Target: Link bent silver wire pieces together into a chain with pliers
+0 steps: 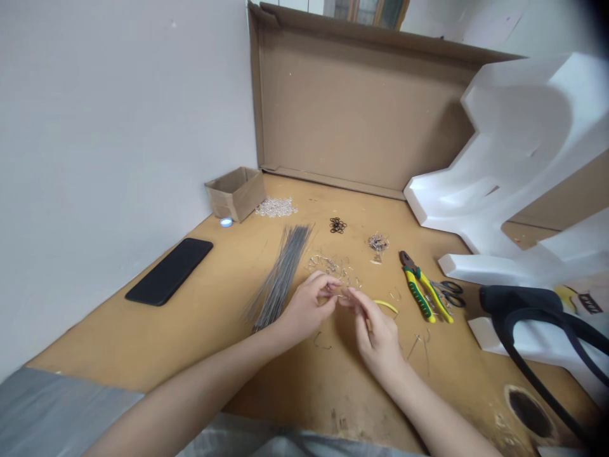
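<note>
The left hand (307,306) and right hand (375,337) meet just right of the bundle of grey wire rods (280,276), both curled and almost closed. Their fingertips (354,293) pinch a thin bent wire (340,295) between them, too fine to show its whole shape. Just past the fingertips, and also right of the bundle, lies a tangle of bent wire hooks (333,265). A curved yellow piece (386,306) sits beside the right hand, with loose wire scraps (413,346) nearby. Farther right of the bundle are green-and-yellow-handled pliers (421,293), touching black-handled scissors (450,293). Beyond the bundle are black rubber rings (337,225), a small heap of metal clips (378,242), clear beads (276,207) and a cardboard box (235,193). Left of the bundle, a black smartphone (169,271) lies on the wooden worktop (200,336). White foam packing (516,158) stands well to its right.
</note>
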### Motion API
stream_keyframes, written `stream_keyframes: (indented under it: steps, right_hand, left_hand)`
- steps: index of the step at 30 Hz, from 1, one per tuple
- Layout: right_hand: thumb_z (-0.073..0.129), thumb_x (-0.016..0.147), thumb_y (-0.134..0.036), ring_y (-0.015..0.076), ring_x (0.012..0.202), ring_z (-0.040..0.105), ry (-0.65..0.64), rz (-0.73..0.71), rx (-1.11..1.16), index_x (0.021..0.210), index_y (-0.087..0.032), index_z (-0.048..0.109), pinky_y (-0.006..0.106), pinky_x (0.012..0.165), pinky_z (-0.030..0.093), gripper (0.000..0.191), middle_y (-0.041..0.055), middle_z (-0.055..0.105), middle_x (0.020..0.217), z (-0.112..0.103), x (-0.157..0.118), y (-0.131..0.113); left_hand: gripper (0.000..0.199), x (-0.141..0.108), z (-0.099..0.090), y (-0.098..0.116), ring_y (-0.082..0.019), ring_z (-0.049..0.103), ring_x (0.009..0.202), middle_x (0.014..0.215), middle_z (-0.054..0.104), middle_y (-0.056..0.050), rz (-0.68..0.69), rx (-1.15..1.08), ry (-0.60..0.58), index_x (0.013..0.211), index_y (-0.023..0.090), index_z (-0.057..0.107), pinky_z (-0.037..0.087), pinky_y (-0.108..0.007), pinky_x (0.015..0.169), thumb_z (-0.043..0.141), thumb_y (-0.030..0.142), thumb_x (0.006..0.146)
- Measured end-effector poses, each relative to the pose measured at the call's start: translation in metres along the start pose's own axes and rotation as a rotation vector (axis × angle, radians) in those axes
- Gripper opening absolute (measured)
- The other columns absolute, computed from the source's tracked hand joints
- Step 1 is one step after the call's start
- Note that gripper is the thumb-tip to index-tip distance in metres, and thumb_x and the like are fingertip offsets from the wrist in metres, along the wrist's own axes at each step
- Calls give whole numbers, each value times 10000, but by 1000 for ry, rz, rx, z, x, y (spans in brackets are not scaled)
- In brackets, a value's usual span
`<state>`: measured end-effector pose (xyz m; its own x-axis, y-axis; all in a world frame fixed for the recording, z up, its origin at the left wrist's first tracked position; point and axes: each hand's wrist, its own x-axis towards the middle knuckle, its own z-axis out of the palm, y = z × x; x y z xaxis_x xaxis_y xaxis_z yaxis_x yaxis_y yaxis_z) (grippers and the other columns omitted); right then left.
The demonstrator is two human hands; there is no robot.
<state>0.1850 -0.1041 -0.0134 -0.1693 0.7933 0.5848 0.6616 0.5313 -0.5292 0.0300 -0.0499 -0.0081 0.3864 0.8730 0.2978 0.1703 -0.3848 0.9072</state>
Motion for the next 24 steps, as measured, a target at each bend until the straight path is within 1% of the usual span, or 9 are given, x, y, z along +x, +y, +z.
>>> stream_keyframes:
  steps: [3,5,7,9,13,15,17,20,24]
  right_hand:
    - [448,851,-122,167,833,659,50,8,-35,1168,-228,508,311,775,544,340,60,670,972,0,2,1]
    - [477,842,-132,170,838,651,79,-27,-62,1093,-224,562,311,767,541,281,59,669,949,-1,4,1]
    - [477,840,-122,174,882,630,84,-70,-93,1058,-222,585,317,780,531,263,70,652,964,-2,5,1]
    - [467,840,-106,168,882,615,71,-103,-145,1069,-215,588,303,755,527,281,86,625,979,-3,5,2]
    - [468,833,-100,145,761,606,19,-163,-293,1106,-206,593,249,639,511,319,82,600,916,-6,4,3]
    - [469,833,-112,144,743,601,-6,-183,-358,1127,-213,584,247,625,499,332,78,606,916,-7,4,3]
    - [458,840,-119,152,781,604,-28,-191,-392,1155,-210,564,253,643,499,344,87,610,953,-7,5,4]
    - [426,852,-104,168,868,604,-37,-205,-359,1181,-191,534,259,674,509,357,105,607,998,-7,5,6]
    - [449,847,-86,165,898,608,6,-218,-268,1192,-192,502,265,723,518,365,95,625,988,-6,6,9]
  left_hand:
    - [166,0,-1,-1,-109,544,872,906,497,-22,0,-50,8,925,175,547,489,-255,800,476,110,790]
    - [145,0,-1,0,-104,544,847,899,488,-20,-11,-78,-7,919,176,545,493,-250,779,475,130,801]
    - [143,0,-1,1,-105,541,841,901,487,-21,-16,-101,-31,929,182,542,491,-253,775,475,145,809]
    - [156,-1,0,3,-109,537,854,907,493,-23,-11,-130,-52,950,188,536,483,-264,793,473,151,812]
    - [155,-1,1,4,-118,536,862,900,506,-24,-3,-197,-56,948,189,527,469,-281,806,472,154,807]
    - [146,-1,2,4,-121,538,857,899,511,-24,-8,-232,-52,934,186,526,467,-283,799,479,155,800]
    - [132,-1,3,4,-124,539,858,895,520,-24,-33,-274,-54,918,179,525,463,-286,803,491,157,792]
    - [126,0,3,4,-131,540,863,875,540,-26,-88,-348,-46,902,165,523,448,-293,823,521,167,775]
    - [179,2,3,5,-137,543,862,850,553,-21,-138,-455,-43,923,162,522,432,-303,840,558,166,748]
